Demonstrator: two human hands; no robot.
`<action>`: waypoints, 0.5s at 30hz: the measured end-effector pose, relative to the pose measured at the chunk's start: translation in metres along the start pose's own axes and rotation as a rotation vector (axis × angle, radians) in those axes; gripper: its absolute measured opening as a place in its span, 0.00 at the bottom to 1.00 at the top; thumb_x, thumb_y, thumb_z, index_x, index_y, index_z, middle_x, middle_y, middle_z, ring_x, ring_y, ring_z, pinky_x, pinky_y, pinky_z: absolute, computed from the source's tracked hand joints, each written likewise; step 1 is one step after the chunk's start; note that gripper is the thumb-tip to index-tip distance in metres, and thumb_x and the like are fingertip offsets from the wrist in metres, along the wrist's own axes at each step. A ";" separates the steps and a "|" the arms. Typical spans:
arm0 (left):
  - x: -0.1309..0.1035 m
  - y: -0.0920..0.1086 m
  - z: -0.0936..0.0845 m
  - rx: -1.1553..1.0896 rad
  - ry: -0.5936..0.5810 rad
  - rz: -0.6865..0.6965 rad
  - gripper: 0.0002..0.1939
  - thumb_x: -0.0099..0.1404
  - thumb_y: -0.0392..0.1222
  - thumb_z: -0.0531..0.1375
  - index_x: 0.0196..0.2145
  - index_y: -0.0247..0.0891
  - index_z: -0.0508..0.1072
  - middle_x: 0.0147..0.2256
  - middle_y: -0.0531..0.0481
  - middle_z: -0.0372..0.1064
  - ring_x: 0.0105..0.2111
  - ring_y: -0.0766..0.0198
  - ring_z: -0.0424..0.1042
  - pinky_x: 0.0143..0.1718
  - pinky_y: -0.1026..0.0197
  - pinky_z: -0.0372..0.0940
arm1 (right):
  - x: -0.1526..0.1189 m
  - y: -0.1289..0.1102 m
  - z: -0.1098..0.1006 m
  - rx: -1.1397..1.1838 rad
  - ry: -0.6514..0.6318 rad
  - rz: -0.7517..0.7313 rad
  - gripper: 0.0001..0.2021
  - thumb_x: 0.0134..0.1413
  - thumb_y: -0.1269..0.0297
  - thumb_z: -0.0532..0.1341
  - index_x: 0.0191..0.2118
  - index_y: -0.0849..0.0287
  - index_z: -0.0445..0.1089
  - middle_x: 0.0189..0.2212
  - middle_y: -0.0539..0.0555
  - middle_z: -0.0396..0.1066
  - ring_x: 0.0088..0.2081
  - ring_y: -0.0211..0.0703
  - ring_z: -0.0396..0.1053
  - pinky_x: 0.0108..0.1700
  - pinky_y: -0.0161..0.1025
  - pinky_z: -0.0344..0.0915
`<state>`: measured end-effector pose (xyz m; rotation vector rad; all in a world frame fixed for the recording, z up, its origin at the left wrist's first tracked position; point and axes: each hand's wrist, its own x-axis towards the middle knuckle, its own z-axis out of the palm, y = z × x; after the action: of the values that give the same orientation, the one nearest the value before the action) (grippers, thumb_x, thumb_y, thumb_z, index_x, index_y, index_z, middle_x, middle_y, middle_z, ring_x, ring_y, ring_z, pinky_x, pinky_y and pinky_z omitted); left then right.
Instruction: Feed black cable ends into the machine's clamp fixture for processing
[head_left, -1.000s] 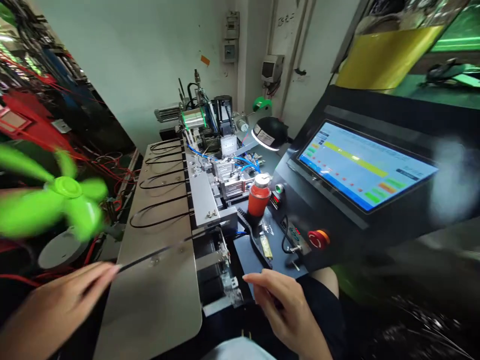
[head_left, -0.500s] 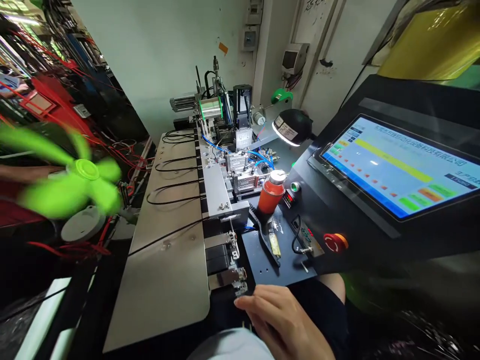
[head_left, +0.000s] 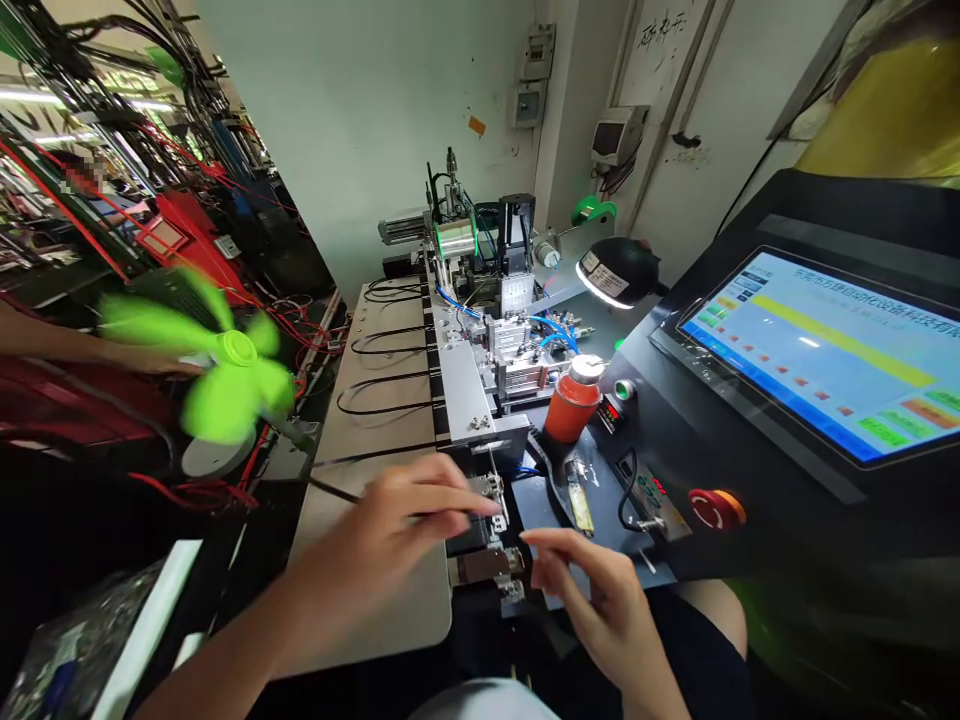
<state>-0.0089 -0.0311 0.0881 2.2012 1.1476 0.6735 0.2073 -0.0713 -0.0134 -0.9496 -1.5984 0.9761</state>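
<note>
My left hand, slightly blurred, reaches in from the left over the machine's small metal clamps. A black cable bends back and runs into it, and its fingers are closed around that cable. Just right of the clamps is my right hand, with thumb and index finger bent in a pinch; I cannot make out what is between them. The lower clamp block shows between the two hands. Several looped black cables lie across the beige plate, with ends at the machine's rail.
An orange-red bottle and a yellow-handled tool stand right of the clamps. Behind them are a lamp, a touchscreen and a red stop button. A green fan spins at left, near another person's arm.
My left hand has come into view and moved to the clamps. The nearest cable, stretched straight before, now bends back toward it. My right hand has lifted, its thumb and index finger now more visible.
</note>
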 end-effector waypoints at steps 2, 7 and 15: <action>0.015 -0.008 0.020 -0.050 -0.102 0.009 0.14 0.71 0.40 0.51 0.40 0.40 0.77 0.33 0.50 0.70 0.33 0.66 0.70 0.35 0.66 0.65 | 0.005 0.009 0.001 0.102 0.147 0.093 0.10 0.65 0.63 0.55 0.42 0.57 0.72 0.23 0.50 0.70 0.24 0.37 0.67 0.26 0.31 0.64; 0.031 -0.037 0.060 -0.043 -0.011 -0.078 0.09 0.68 0.38 0.55 0.37 0.37 0.76 0.31 0.50 0.70 0.31 0.65 0.69 0.33 0.66 0.62 | 0.016 0.027 0.006 0.148 0.195 0.167 0.09 0.61 0.60 0.58 0.39 0.58 0.73 0.26 0.51 0.71 0.25 0.37 0.66 0.26 0.31 0.63; 0.019 -0.049 0.059 0.061 -0.002 0.019 0.10 0.68 0.40 0.56 0.33 0.37 0.75 0.30 0.50 0.68 0.30 0.66 0.68 0.34 0.65 0.61 | 0.030 0.032 0.017 0.046 0.094 0.107 0.11 0.62 0.61 0.57 0.29 0.60 0.69 0.24 0.50 0.66 0.26 0.37 0.62 0.28 0.33 0.59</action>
<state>0.0120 -0.0062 0.0155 2.2663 1.1614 0.6520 0.1891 -0.0345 -0.0361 -1.0430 -1.4535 1.0224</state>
